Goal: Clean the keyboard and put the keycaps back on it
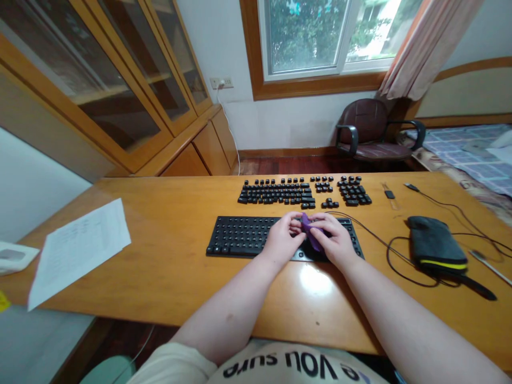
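A black keyboard (240, 234) lies across the desk in front of me, most of its keycaps off and the small switch stems showing. Over its right half, both hands meet at a purple cloth (313, 241). My right hand (332, 239) grips the cloth between thumb and fingers. My left hand (283, 237) has curled fingers, its fingertips pinching the cloth's left edge. The hands cover part of the keyboard beneath them. Just behind it, the loose black keycaps (280, 192) are laid out in keyboard order.
A small wire-looped tool (389, 194) lies right of the keycaps. Farther right are a grey pouch (434, 242) with yellow trim and a cable (440, 202). Paper sheets (82, 245) lie at the left. Beyond the desk stand a chair (366, 128) and a glass-door cabinet (120, 106).
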A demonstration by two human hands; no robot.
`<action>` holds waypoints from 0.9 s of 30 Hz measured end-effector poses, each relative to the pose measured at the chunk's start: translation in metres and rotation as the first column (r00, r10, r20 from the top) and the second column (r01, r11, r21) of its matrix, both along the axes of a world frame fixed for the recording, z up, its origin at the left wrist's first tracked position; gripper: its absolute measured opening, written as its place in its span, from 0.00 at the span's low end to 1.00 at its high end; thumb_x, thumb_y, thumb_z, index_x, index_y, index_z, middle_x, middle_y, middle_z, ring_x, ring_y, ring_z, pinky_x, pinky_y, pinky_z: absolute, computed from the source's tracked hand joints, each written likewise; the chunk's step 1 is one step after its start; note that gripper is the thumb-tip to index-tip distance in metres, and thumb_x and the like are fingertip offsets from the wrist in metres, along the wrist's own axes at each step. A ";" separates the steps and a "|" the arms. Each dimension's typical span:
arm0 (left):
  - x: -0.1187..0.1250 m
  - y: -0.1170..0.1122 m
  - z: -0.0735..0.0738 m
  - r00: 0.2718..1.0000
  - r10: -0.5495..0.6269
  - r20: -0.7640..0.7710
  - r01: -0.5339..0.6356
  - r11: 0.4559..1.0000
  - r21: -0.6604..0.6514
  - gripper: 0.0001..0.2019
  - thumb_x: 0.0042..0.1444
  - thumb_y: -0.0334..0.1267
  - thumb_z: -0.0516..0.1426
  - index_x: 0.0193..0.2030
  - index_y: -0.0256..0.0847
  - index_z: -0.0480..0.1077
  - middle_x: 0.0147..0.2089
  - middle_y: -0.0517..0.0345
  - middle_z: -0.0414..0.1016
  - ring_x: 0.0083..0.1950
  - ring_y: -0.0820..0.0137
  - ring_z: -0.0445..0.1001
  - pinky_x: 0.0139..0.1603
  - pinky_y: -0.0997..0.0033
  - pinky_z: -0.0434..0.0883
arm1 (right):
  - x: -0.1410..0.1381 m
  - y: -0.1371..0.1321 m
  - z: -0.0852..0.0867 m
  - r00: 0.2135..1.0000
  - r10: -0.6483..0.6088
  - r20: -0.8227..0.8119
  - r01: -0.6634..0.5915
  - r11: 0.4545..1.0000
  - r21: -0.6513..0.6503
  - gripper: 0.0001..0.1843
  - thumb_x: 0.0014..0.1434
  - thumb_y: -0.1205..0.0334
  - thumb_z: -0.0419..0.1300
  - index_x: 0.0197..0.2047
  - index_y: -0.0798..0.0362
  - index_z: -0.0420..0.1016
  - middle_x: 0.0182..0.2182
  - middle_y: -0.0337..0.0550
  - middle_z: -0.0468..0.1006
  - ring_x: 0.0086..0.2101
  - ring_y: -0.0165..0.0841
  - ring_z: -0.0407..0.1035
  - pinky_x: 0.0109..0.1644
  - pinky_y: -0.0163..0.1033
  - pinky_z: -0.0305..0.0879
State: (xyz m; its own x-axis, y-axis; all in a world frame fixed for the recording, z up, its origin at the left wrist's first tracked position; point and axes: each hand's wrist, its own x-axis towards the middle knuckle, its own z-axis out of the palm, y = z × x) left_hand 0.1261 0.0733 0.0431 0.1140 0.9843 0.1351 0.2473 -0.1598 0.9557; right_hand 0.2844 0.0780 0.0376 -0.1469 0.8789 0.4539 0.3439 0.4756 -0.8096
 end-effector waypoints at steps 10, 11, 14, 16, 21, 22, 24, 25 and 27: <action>0.002 0.000 -0.002 0.997 -0.007 0.079 0.009 1.000 -0.027 0.20 0.46 0.26 0.60 0.46 0.40 0.62 0.34 0.59 0.73 0.37 0.73 0.74 0.44 0.69 0.73 | -0.006 0.000 0.001 0.982 -0.109 -0.153 0.066 0.963 -0.261 0.08 0.48 0.55 0.64 0.30 0.51 0.79 0.30 0.44 0.79 0.33 0.36 0.73 0.42 0.44 0.68; 0.003 0.001 -0.002 0.992 -0.005 0.122 0.012 0.999 -0.052 0.20 0.45 0.27 0.62 0.45 0.40 0.62 0.33 0.60 0.73 0.35 0.74 0.74 0.42 0.70 0.73 | -0.005 0.001 0.000 0.974 -0.141 -0.177 0.081 0.948 -0.308 0.09 0.48 0.55 0.64 0.30 0.52 0.79 0.29 0.44 0.80 0.32 0.36 0.73 0.40 0.44 0.69; 0.004 0.003 -0.003 0.972 -0.001 0.233 0.024 0.995 -0.096 0.20 0.42 0.27 0.64 0.42 0.38 0.63 0.32 0.60 0.72 0.33 0.75 0.73 0.40 0.70 0.73 | -0.003 0.003 -0.002 0.944 -0.212 -0.251 0.100 0.913 -0.397 0.13 0.46 0.53 0.65 0.31 0.54 0.79 0.29 0.45 0.80 0.31 0.36 0.73 0.38 0.43 0.69; 0.004 0.004 -0.004 0.970 0.014 0.243 0.011 0.995 -0.099 0.20 0.41 0.28 0.65 0.40 0.38 0.64 0.32 0.59 0.72 0.34 0.74 0.73 0.40 0.70 0.73 | -0.003 0.004 -0.003 0.943 -0.201 -0.264 0.083 0.913 -0.399 0.13 0.47 0.53 0.65 0.32 0.54 0.79 0.30 0.46 0.80 0.31 0.37 0.73 0.39 0.43 0.69; 0.000 0.004 -0.011 0.990 0.066 0.126 -0.063 0.998 -0.031 0.13 0.45 0.26 0.61 0.39 0.38 0.67 0.34 0.57 0.73 0.37 0.73 0.74 0.42 0.69 0.73 | -0.003 0.003 0.001 0.992 0.064 -0.108 -0.086 0.973 -0.214 0.10 0.51 0.57 0.63 0.37 0.50 0.80 0.36 0.44 0.79 0.38 0.36 0.71 0.47 0.43 0.65; 0.000 0.004 -0.012 0.990 0.079 0.120 -0.077 0.997 -0.020 0.12 0.46 0.25 0.60 0.38 0.38 0.67 0.35 0.57 0.73 0.37 0.73 0.74 0.41 0.69 0.73 | -0.003 0.004 0.002 0.993 0.094 -0.075 -0.107 0.976 -0.188 0.10 0.52 0.57 0.62 0.38 0.49 0.80 0.36 0.43 0.79 0.38 0.35 0.71 0.47 0.42 0.65; 0.001 0.003 -0.014 0.986 0.103 0.128 -0.103 0.995 -0.006 0.12 0.45 0.25 0.60 0.37 0.38 0.67 0.34 0.58 0.73 0.36 0.72 0.74 0.41 0.69 0.73 | -0.002 0.005 0.004 0.994 0.096 -0.051 -0.103 0.980 -0.169 0.09 0.51 0.58 0.63 0.37 0.48 0.80 0.33 0.42 0.78 0.36 0.34 0.71 0.44 0.41 0.65; 0.002 0.003 -0.015 0.985 0.108 0.138 -0.108 0.994 -0.003 0.12 0.44 0.25 0.60 0.37 0.38 0.67 0.33 0.58 0.73 0.36 0.72 0.74 0.40 0.69 0.74 | -0.002 0.005 0.004 0.995 0.076 -0.059 -0.085 0.982 -0.168 0.08 0.50 0.59 0.63 0.35 0.49 0.80 0.31 0.42 0.78 0.34 0.34 0.70 0.43 0.41 0.65; 0.004 0.003 -0.015 0.982 0.106 0.158 -0.108 0.994 0.002 0.12 0.44 0.26 0.61 0.35 0.38 0.66 0.32 0.59 0.72 0.35 0.73 0.74 0.40 0.69 0.74 | -0.001 0.005 0.004 0.996 0.015 -0.093 -0.031 0.984 -0.177 0.06 0.47 0.59 0.66 0.30 0.50 0.79 0.28 0.41 0.77 0.31 0.34 0.70 0.40 0.40 0.66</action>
State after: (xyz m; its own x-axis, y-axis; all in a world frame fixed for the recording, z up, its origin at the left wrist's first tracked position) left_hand 0.1301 0.0759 0.0279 -0.0154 0.9880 0.1534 0.1101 -0.1508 0.9824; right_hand 0.2832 0.0834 0.0411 -0.1335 0.9437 0.3026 0.2555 0.3278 -0.9095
